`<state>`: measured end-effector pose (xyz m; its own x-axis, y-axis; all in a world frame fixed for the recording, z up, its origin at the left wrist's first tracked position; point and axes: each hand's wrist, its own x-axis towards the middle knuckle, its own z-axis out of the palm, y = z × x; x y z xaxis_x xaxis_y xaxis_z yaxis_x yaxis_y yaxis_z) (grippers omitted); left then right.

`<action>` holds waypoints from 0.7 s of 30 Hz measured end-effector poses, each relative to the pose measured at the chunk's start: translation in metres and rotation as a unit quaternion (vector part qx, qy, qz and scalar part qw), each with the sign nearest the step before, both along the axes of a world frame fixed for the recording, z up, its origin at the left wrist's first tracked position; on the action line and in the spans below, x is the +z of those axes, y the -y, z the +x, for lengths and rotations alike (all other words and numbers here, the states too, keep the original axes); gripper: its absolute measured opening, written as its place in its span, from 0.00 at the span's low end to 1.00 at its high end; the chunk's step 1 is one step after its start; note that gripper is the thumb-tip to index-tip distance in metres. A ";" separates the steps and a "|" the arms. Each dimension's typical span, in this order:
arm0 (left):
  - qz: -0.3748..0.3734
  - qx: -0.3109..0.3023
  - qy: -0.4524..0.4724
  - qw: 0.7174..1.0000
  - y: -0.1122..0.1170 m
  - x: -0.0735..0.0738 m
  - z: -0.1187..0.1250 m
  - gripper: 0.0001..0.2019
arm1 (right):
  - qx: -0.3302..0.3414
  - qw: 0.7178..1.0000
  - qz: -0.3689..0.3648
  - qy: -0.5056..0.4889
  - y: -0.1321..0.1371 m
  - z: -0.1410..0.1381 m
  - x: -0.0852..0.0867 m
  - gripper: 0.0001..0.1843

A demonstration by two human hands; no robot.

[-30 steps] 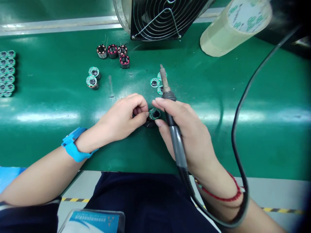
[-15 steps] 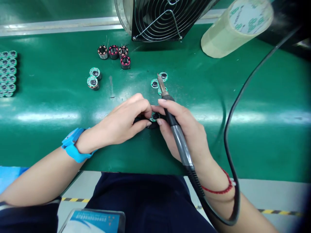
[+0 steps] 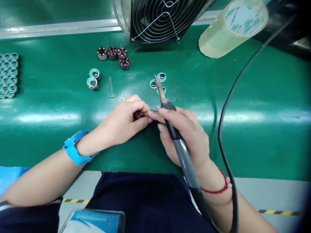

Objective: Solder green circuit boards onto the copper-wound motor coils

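My right hand [image 3: 188,137] holds a soldering iron [image 3: 182,152], its bare tip pointing away from me above three loose round circuit boards [image 3: 161,77]. The index finger of that hand reaches across to the fingertips of my left hand [image 3: 122,121]. My left hand is closed in a pinch on a small round circuit board [image 3: 153,110]. Only a sliver of its green edge shows; fingers hide the rest and whatever lies under it.
Several copper-wound stators [image 3: 112,53] stand toward the back, with two board-topped stators [image 3: 92,83] nearer. Rows of round boards [image 3: 9,76] lie at far left. A fan [image 3: 162,21] and a tape roll [image 3: 222,37] stand behind. The iron's cable [image 3: 220,129] loops at right.
The board between my hands has turned or tilted and is now mostly covered by fingers. My right index finger has moved left over it, and the right thumb has come off it.
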<state>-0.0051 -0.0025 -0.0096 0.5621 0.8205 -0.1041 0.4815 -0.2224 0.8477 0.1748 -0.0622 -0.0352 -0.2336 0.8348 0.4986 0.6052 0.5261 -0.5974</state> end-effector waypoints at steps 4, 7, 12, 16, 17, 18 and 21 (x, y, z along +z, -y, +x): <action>0.003 0.028 -0.020 0.999 0.000 0.001 -0.001 0.04 | -0.029 1.000 -0.005 0.007 -0.001 -0.002 0.002 0.27; 0.010 0.037 -0.031 0.999 0.000 0.002 -0.002 0.05 | -0.027 1.000 -0.010 0.011 -0.002 -0.003 0.003 0.26; 0.014 0.035 -0.044 0.998 0.000 0.003 0.000 0.06 | -0.042 0.997 -0.013 -0.058 0.000 -0.001 0.001 0.26; 0.018 0.036 -0.065 0.997 -0.001 0.004 0.002 0.06 | -0.052 0.993 -0.016 -0.106 0.002 0.000 0.000 0.27; 0.022 0.037 -0.067 0.997 -0.001 0.005 0.002 0.06 | -0.059 0.992 -0.012 -0.112 0.003 0.000 0.000 0.26; 0.027 0.038 -0.069 0.997 -0.001 0.005 0.001 0.06 | -0.068 0.990 -0.005 -0.120 0.003 0.000 0.001 0.25; 0.027 0.038 -0.072 0.996 -0.002 0.008 0.000 0.05 | -0.114 0.982 0.010 -0.151 0.008 0.001 0.003 0.20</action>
